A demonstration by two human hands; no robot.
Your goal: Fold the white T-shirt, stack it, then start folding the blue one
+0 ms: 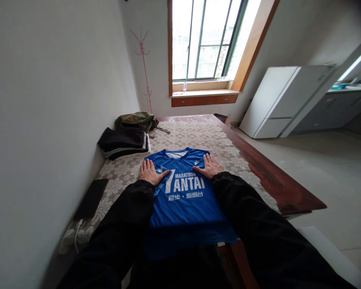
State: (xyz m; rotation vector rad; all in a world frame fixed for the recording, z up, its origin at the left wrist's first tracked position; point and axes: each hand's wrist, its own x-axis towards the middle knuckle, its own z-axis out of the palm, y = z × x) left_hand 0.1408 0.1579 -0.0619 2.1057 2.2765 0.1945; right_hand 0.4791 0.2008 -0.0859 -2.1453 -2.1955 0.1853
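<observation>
A blue marathon T-shirt [185, 200] with white lettering lies flat, front up, on a table covered by a floral lace cloth [198, 136]. Its hem hangs over the near edge. My left hand [150, 171] rests palm down on the shirt's left shoulder, where the sleeve is folded inward. My right hand [209, 165] presses flat on the right shoulder, fingers spread. Both arms wear black sleeves. Neither hand grips anything.
A stack of folded dark clothes [124, 142] and an olive garment [136, 120] lie at the far left by the wall. A black phone [92, 198] with a white cable sits near left. The table's bare wooden edge [276, 176] runs along the right.
</observation>
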